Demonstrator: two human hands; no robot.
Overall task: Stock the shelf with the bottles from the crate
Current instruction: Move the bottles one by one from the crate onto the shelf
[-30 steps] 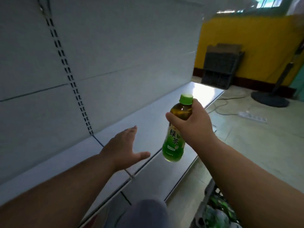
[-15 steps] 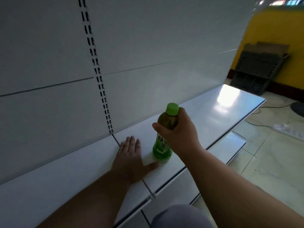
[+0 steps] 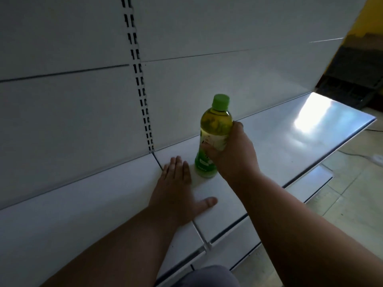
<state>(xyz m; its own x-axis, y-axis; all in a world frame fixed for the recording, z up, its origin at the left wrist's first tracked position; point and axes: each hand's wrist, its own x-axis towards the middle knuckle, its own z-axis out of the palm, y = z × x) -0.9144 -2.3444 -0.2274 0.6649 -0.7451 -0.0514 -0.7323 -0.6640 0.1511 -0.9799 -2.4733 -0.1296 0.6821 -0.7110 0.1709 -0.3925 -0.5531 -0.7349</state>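
Head view: right hand (image 3: 232, 156) at frame centre, fingers curled round green-capped clear plastic bottle of yellow-green tea (image 3: 213, 133), gripping label zone. Bottle upright, base on white metal shelf (image 3: 290, 141), near white back panel (image 3: 207, 65). Left hand (image 3: 176, 187) just left of bottle, palm down, fingers straight and flat on shelf, thumb spread toward right. Slotted upright strip (image 3: 141, 88) upper centre-left. Dark stacked crates (image 3: 356, 79) at right edge.

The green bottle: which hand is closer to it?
Right. The right hand grips the green bottle around its label. The left hand lies flat on the shelf just beside its base.
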